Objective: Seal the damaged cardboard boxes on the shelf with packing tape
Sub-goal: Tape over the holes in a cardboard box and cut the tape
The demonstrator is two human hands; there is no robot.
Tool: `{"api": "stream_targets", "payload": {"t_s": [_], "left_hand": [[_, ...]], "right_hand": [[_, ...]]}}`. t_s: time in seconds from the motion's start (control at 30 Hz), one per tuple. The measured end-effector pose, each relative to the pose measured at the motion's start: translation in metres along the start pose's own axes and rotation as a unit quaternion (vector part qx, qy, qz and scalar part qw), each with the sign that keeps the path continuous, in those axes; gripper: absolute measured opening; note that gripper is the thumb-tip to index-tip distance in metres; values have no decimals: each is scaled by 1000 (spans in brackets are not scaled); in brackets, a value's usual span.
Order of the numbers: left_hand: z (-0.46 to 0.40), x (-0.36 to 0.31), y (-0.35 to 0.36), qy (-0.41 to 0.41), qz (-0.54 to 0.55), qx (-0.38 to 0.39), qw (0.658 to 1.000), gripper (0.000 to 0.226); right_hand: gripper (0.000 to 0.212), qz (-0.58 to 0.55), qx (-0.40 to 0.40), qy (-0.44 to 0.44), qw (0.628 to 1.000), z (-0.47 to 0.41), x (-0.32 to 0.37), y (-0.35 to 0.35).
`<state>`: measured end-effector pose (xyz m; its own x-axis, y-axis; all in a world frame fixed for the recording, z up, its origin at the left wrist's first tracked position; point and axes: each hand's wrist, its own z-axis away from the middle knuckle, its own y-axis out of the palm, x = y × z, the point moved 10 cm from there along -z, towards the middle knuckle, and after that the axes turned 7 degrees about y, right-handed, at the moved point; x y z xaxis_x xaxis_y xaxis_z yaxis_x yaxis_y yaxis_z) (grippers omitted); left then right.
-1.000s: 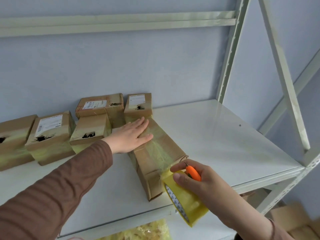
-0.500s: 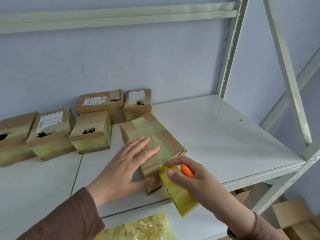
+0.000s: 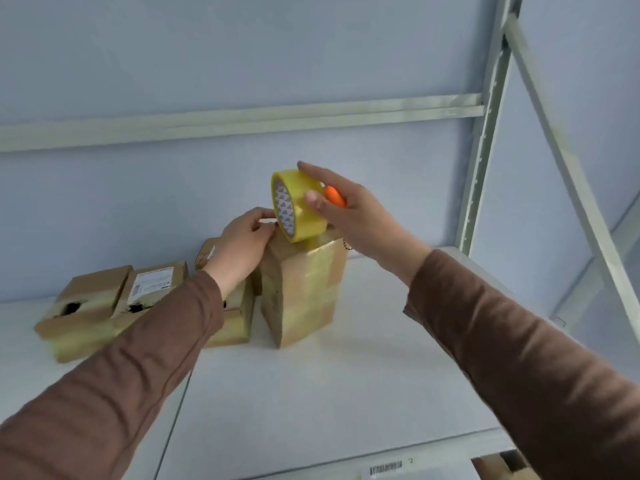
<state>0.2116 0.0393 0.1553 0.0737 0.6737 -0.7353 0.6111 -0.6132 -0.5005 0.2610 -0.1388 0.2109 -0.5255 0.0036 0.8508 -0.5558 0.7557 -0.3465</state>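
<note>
A cardboard box (image 3: 303, 292) wrapped in yellowish tape stands on end on the white shelf (image 3: 311, 393). My right hand (image 3: 349, 209) holds a yellow tape roll (image 3: 296, 206) over the box's top, together with a small orange cutter (image 3: 334, 195). My left hand (image 3: 244, 242) is at the box's top left corner, its fingertips pinched at the tape end next to the roll. Two boxes with torn black holes (image 3: 81, 306) (image 3: 149, 292) lie at the left, and another box (image 3: 232, 320) sits partly hidden behind my left forearm.
A metal upright (image 3: 485, 140) and a slanted brace (image 3: 568, 174) stand at the right. A horizontal rail (image 3: 242, 119) runs along the wall above the boxes. The shelf's front edge carries a barcode label (image 3: 386, 471).
The box went from lying flat to standing on end. My right hand carried the tape roll from the near end up over the top. My left hand moved from pressing the box to its top corner.
</note>
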Motion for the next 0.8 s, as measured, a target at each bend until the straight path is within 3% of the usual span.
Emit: {"api": "stream_targets", "payload": {"t_s": [0.07,0.17,0.23,0.27,0.37,0.57,0.63,0.73,0.8], "left_hand": [[-13,-5,-7,31,-43,39,998,29],[-4,-3,15,-2,3,244,970,33],[-4,-10,20,31,-3,290,956,50],[-7,-12,20,41,-7,282,959,57],[-12,-13,18,58,-11,253,966,68],[-19,8,5,59,-7,172,983,69],[-18,12,7,58,-3,178,982,70],[-23,20,7,51,-43,189,980,82],[-25,24,7,44,-69,196,977,83]], "right_hand": [[49,15,22,4,1000,-26,-4,12],[52,-29,32,41,998,-52,-15,18],[61,-60,44,81,994,-60,-25,23],[62,-73,48,95,992,-61,-30,27],[36,-93,31,92,991,-61,-37,37],[23,-132,52,73,987,-53,-37,43],[25,-148,15,66,987,-44,-36,33],[46,-174,-48,50,982,-25,-28,12],[42,-184,-77,59,978,-5,-28,4]]}}
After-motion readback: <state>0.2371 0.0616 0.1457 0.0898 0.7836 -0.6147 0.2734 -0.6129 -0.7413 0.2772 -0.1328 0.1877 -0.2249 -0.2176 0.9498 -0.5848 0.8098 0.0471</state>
